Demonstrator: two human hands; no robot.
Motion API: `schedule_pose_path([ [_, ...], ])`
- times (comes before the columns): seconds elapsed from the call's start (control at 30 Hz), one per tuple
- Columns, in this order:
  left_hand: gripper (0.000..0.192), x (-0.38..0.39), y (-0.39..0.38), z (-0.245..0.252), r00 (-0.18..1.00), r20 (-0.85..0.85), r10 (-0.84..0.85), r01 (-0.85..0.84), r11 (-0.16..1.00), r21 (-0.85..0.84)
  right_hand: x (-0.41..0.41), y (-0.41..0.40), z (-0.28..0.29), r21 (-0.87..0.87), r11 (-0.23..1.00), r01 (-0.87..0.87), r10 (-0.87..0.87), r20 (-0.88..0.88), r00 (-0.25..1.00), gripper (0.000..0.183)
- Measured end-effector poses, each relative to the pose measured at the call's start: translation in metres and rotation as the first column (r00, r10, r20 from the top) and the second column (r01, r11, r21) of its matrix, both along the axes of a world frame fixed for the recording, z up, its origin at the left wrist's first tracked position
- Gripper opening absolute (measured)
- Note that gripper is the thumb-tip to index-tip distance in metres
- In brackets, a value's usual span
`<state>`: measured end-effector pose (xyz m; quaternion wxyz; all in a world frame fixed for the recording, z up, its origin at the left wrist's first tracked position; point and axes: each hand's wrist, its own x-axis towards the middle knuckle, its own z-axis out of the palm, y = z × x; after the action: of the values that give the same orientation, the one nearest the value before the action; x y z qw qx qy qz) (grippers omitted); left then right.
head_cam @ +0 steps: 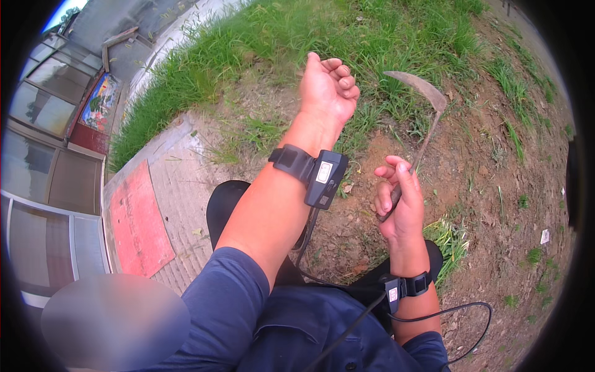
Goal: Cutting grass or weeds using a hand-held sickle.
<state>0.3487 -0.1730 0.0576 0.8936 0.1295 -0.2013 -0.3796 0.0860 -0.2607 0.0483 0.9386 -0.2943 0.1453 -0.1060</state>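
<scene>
A sickle with a curved, rust-brown blade (420,88) and a thin shank is held upright in my right hand (402,200). My fingers wrap its handle (395,200), and the blade's tip points left over the grass. My left hand (327,90) is raised palm up ahead of me. Its fingers curl loosely inward, and nothing shows in them. Beyond it grows a thick patch of green grass (279,28). Bare brown soil (386,149) lies between my hands. Cut-looking grass (448,244) lies in a bunch beside my right knee.
Black devices (327,179) are strapped to both forearms, with a loose cable (485,307) looping at my right. On the left, a red mat (139,221) lies on ribbed paving (181,186) beside a windowed wall (46,162). Sparse tufts (513,137) dot the soil at right.
</scene>
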Motion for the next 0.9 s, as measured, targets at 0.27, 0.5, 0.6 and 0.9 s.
schedule_pose_path([
  [0.27, 0.085, -0.094, -0.026, 0.071, 0.997, 0.073, -0.021, 0.008, 0.985, 0.173, -0.006, -0.017, -0.016, 0.055, 0.998, 0.043, -0.042, -0.020, 0.999, 0.032],
  [0.5, 0.085, -0.093, -0.016, 0.086, 0.892, 0.365, -0.267, 0.181, 0.950, 0.253, -0.011, -0.025, -0.026, 0.110, 0.993, 0.045, -0.039, -0.055, 0.998, 0.033],
  [0.6, 0.072, -0.090, -0.003, 0.108, 0.552, 0.607, -0.572, -0.059, 0.699, 0.713, -0.016, -0.035, -0.039, 0.077, 0.997, 0.022, -0.015, -0.098, 0.995, 0.034],
  [0.9, 0.051, -0.106, 0.110, 0.146, 0.288, 0.408, -0.866, -0.719, 0.086, 0.690, -0.009, -0.049, -0.093, -0.268, 0.946, -0.180, 0.047, -0.437, 0.898, 0.031],
])
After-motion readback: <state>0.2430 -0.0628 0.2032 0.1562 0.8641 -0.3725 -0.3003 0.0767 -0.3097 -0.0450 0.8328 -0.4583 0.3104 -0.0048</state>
